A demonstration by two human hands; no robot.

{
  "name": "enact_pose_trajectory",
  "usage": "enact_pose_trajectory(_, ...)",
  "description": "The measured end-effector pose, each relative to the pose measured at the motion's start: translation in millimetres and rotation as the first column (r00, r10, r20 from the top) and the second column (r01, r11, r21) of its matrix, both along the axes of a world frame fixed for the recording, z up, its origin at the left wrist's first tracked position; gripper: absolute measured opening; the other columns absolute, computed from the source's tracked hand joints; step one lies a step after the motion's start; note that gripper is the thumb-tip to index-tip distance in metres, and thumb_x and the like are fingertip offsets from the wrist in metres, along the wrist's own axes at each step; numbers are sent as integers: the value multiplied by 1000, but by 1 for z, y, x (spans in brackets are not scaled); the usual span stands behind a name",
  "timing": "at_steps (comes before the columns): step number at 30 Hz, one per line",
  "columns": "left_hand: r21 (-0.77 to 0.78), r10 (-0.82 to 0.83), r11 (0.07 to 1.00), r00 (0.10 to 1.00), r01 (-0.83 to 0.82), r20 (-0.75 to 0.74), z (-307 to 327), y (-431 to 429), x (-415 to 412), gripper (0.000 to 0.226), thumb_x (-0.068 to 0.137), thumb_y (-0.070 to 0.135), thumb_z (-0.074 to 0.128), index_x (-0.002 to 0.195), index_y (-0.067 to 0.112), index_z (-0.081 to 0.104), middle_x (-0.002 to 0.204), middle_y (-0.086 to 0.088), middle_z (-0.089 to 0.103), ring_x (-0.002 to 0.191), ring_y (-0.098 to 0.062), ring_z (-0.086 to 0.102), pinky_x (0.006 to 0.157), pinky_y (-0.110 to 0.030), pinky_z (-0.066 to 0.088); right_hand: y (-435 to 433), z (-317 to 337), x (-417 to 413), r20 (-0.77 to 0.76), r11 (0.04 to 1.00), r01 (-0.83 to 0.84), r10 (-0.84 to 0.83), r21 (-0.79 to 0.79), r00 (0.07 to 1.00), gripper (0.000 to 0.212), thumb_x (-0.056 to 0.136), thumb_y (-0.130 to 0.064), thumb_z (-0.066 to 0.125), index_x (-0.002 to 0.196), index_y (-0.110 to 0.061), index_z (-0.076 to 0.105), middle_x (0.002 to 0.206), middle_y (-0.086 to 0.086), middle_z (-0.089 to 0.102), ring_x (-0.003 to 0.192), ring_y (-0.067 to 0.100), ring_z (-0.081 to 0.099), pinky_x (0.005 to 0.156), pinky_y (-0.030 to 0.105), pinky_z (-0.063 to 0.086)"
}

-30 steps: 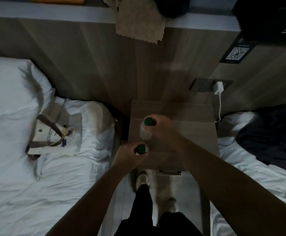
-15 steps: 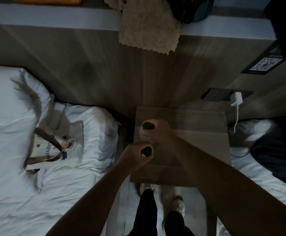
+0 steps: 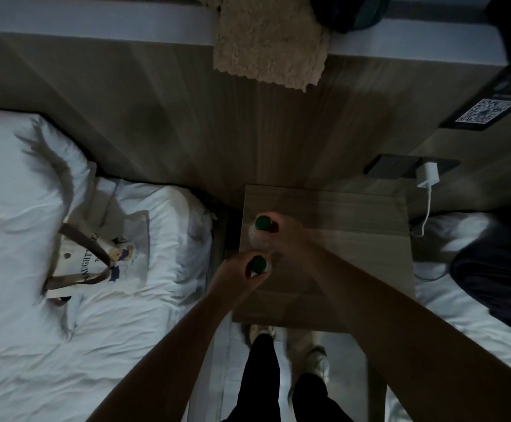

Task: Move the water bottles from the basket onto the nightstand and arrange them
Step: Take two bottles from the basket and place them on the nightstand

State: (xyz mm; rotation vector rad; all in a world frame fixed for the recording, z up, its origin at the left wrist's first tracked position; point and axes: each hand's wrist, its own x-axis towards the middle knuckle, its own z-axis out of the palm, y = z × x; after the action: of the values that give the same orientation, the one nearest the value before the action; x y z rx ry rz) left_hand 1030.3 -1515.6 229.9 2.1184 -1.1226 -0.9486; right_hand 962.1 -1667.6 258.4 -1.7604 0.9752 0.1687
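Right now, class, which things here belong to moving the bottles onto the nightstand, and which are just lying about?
Belong to the job:
far bottle, in right hand
near bottle, in left hand
nightstand

Just lying about:
tote bag
white charger
beige towel
dark clothing

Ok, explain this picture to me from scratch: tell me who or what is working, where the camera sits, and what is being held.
No machine here: a person works with two bare hands. The single camera sits on the person's head, looking forward and down, so both forearms reach up from below. The left hand grips a clear plastic water bottle with a green cap. The right hand grips a second green-capped bottle just beyond it. Both are over the left part of the wooden nightstand. A cream printed tote bag lies on the white bed to the left.
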Motion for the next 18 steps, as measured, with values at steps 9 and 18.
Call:
enact_pose_trajectory(9,160,283,951,954,-265,-102,9,39,-29,42,73,25,72,108,33,50,73,13,56,68,-5,57,62,-26,49,14,15,-53,-106,1000,0,-2,-17,994,58,91,-37,56,141,-19,34,125,7,54,94,14,53,67,22,39)
enact_pose_trajectory(18,218,406,899,909,-379,-94,21,101,-129,23,77,24,73,96,24,60,69,13,58,62,0,55,59,-15,43,51,33,-168,-136,996,-73,78,45,988,47,93,-22,55,136,-8,42,123,13,57,111,26,55,73,18,35)
